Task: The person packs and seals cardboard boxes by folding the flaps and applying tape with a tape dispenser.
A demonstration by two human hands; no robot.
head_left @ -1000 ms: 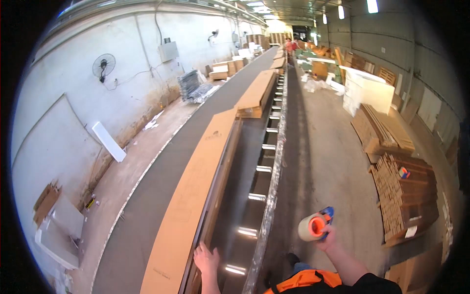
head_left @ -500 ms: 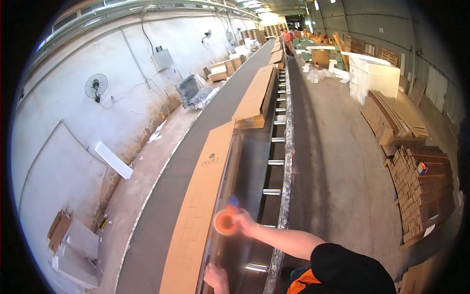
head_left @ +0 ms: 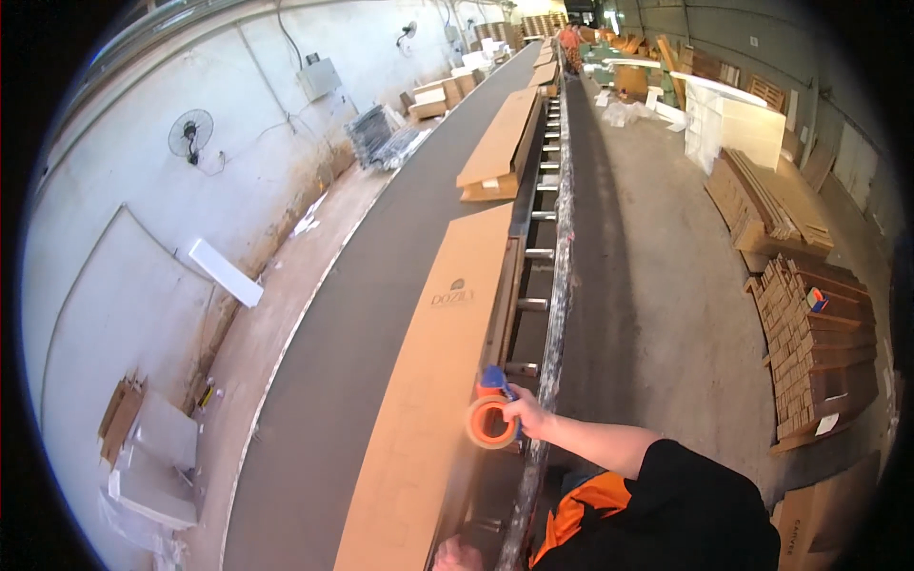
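Note:
A long brown carton (head_left: 443,347) lies lengthwise in front of me on a grey conveyor belt (head_left: 328,362). My right hand (head_left: 526,413) is closed on the handle of a tape dispenser (head_left: 491,411), blue and orange with a wide roll of tape. The dispenser is at the carton's right side, over the edge; whether it touches the cardboard I cannot tell. My left hand (head_left: 458,555) is at the bottom of the picture, by the carton's near right edge. It is blurred and partly cut off, so its fingers are unclear.
Metal rollers (head_left: 535,305) and a worn rail (head_left: 562,209) run along the belt's right side. Another long carton (head_left: 503,138) lies ahead, with several beyond it. Stacked flat cardboard (head_left: 814,352) stands at the right. A person (head_left: 570,46) stands far off beside the line.
The near carton has shifted right, toward the rollers, and its gap from the carton ahead has changed. My right hand with the tape dispenser and my left hand have both moved right.

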